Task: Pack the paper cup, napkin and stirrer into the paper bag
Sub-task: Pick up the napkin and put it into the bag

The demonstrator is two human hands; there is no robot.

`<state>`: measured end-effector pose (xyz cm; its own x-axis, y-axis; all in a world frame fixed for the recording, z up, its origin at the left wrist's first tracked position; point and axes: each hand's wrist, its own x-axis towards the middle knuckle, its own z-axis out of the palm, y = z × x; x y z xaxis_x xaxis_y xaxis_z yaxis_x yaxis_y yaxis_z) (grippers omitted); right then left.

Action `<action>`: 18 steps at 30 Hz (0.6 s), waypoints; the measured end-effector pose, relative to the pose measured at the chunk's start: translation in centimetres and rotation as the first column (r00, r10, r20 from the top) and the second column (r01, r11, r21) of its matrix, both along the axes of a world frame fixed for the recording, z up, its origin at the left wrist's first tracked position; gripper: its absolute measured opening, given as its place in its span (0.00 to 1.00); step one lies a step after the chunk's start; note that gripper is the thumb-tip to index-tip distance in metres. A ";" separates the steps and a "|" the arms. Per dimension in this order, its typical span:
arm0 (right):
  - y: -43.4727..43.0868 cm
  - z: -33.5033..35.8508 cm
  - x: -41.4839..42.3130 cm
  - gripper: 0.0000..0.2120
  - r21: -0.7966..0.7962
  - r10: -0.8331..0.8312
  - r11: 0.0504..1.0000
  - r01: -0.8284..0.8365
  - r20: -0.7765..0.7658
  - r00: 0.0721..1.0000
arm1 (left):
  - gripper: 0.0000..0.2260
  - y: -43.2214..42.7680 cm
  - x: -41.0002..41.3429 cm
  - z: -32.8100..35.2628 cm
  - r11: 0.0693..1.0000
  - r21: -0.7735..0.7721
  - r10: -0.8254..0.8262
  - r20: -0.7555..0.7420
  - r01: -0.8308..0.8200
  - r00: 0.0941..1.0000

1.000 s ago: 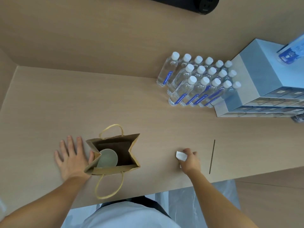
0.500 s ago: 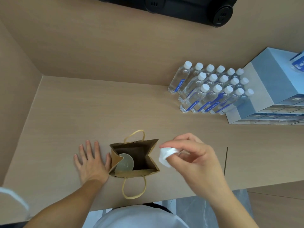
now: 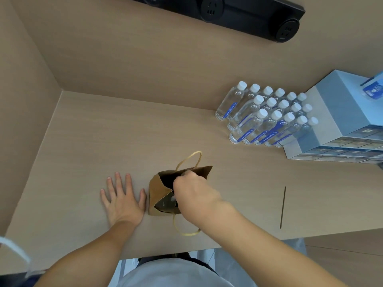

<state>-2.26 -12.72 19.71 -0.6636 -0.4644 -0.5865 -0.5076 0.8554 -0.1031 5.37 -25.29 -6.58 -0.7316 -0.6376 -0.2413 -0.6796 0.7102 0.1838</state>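
Left hand [image 3: 122, 198]: lay flat on the wooden desk [image 3: 103, 137], palm down, fingers spread wide, thumb just beside the left wall of the paper bag [image 3: 158, 193]; held nothing.
Paper bag: stood upright and open near the desk's front edge, one twine handle up behind, one lying toward the front.
Paper cup [image 3: 166, 201]: inside the bag, only partly seen.
Right hand [image 3: 191, 190]: reached down into the bag's mouth, fingers hidden; grip could not be told. Napkin not visible.
Stirrer [image 3: 283, 207]: thin dark stick, flat on the desk, well right of the bag.
Water bottles [image 3: 267, 119]: clustered upright, far right of the bag, touching stacked blue-grey boxes [image 3: 339, 121].
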 end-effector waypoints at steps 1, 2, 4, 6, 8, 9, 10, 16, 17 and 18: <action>-0.2 -0.3 0.0 0.16 0.063 0.020 0.998 -0.021 0.025 0.999 | 0.34 0.0 0.0 0.0 1.000 0.002 -0.002 -0.003 0.002 1.000; -0.5 -0.4 0.0 0.19 0.121 0.028 0.992 -0.033 0.048 0.998 | 0.34 0.0 0.1 -0.1 1.000 0.002 -0.006 -0.003 0.006 1.000; -0.9 -0.5 0.1 0.21 0.188 0.042 0.981 -0.056 0.078 0.996 | 0.34 0.0 0.1 -0.1 1.000 -0.001 -0.010 -0.009 0.010 1.000; -1.3 0.1 0.5 0.20 0.197 0.061 0.977 -0.079 0.099 0.993 | 0.34 -0.1 0.1 0.0 1.000 0.003 -0.008 -0.014 0.008 1.000; -1.4 1.5 1.1 0.18 0.176 0.085 0.979 -0.101 0.098 0.992 | 0.34 -0.1 0.1 0.0 1.000 0.003 -0.008 -0.013 0.008 1.000; -1.2 2.4 1.5 0.17 0.142 0.102 0.983 -0.116 0.098 0.990 | 0.34 -0.1 0.1 0.0 1.000 0.005 -0.007 -0.014 0.007 1.000; -0.6 3.6 1.8 0.14 0.089 0.111 0.989 -0.119 0.098 0.989 | 0.34 -0.1 0.1 -0.1 1.000 0.008 -0.006 -0.016 0.006 1.000; 7.0 8.8 0.4 0.09 -0.314 -0.090 0.942 0.122 0.113 0.989 | 0.33 -0.1 0.1 0.3 1.000 0.022 -0.006 -0.002 0.006 1.000; 8.5 8.4 -0.4 0.10 -0.338 -0.217 0.902 0.268 0.181 0.959 | 0.33 -0.1 0.1 0.4 1.000 0.024 -0.007 0.006 0.007 1.000; 10.1 7.4 -1.4 0.10 -0.329 -0.348 0.849 0.413 0.239 0.907 | 0.33 -0.1 0.1 0.5 1.000 0.026 -0.007 0.013 0.007 1.000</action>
<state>-3.65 -2.60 27.10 -0.7413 -0.3967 -0.5414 -0.0981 0.8620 -0.4974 5.43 -25.36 -6.05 -0.7327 -0.6261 -0.2669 -0.6772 0.7099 0.1936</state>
